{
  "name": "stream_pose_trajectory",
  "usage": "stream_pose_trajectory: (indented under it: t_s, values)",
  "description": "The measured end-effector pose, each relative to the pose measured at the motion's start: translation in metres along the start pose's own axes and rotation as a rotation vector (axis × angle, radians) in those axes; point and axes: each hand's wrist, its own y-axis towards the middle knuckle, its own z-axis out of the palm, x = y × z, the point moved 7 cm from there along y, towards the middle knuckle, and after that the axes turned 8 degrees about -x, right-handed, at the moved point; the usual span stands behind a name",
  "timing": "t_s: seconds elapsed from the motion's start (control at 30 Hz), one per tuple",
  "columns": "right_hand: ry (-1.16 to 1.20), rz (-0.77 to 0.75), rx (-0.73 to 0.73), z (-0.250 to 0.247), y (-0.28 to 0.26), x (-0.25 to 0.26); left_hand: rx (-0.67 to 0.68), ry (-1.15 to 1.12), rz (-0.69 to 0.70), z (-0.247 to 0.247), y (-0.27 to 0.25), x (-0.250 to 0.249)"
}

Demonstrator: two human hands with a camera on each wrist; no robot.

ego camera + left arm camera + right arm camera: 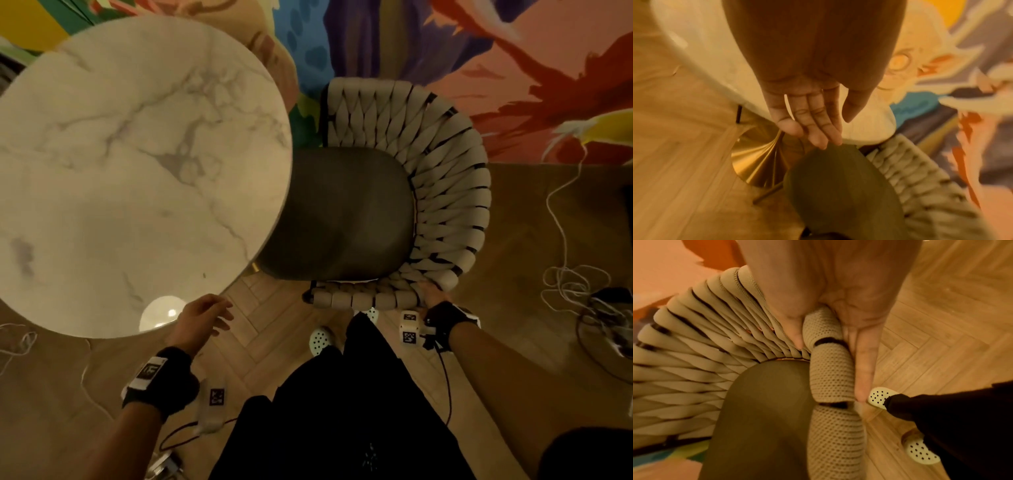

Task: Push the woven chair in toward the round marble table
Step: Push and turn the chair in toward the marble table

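Observation:
The round marble table (pixel 137 171) fills the left of the head view. To its right stands the woven chair (pixel 452 192); its dark seat cushion (pixel 342 212) reaches partly under the table's edge. My right hand (pixel 433 299) holds the near corner of the chair's woven rim (pixel 830 378). Its thumb lies on the inner side and its straight fingers (pixel 864 369) on the outer side. My left hand (pixel 209 313) hovers with relaxed fingers by the table's near edge and holds nothing. In the left wrist view my left hand (pixel 835 132) hangs above the cushion (pixel 838 194).
A painted mural wall (pixel 479 68) rises behind the chair. Tangled cables (pixel 565 284) lie on the wood floor to the right, and more cable (pixel 20 339) lies at the left. The table's gold base (pixel 758 162) flares under it. My feet in white clogs (pixel 320 339) stand by the chair.

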Motion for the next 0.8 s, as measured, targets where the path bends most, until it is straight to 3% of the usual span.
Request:
stream_pose_trajectory:
  t_s: [0.13, 0.27, 0.4, 0.57, 0.73, 0.8]
  values:
    - [-0.094, -0.021, 0.200, 0.009, -0.011, 0.025, 0.020, 0.306, 0.179, 0.022, 0.004, -0.036]
    - [-0.416, 0.037, 0.330, -0.014, -0.004, 0.035, 0.086, 0.470, 0.270, 0.071, 0.013, -0.078]
    - [-0.602, -0.070, 0.329, -0.046, 0.019, 0.060, 0.216, 0.749, 0.391, 0.141, 0.019, -0.102]
    - [-0.475, -0.138, 0.217, -0.081, 0.040, 0.098, 0.397, 0.949, 0.481, 0.203, 0.024, -0.102]
    - [-0.314, -0.257, 0.105, -0.095, 0.053, 0.136, 0.634, 1.222, 0.467, 0.246, 0.025, -0.052]
    - [-0.208, -0.303, 0.028, -0.098, 0.059, 0.157, 0.609, 1.218, 0.451, 0.255, 0.031, -0.041]
